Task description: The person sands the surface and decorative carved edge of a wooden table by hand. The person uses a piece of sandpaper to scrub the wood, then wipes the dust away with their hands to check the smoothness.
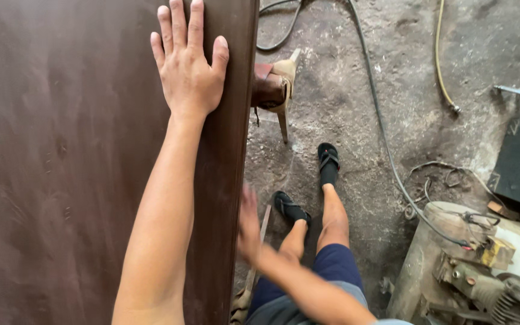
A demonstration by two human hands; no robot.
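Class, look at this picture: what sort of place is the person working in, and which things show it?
Probably a small workshop: a worn air compressor stands on the stained concrete floor, hoses trail across it, and a large dark board is under the person's left hand.

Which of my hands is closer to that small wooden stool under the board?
Left. The left hand lies flat on the brown board, near the small wooden stool; the blurred right hand is lower, at the board's edge.

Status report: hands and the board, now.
Left hand flat, open on brown board. Right hand blurred at board's edge, grip unclear. Stool beyond the edge.
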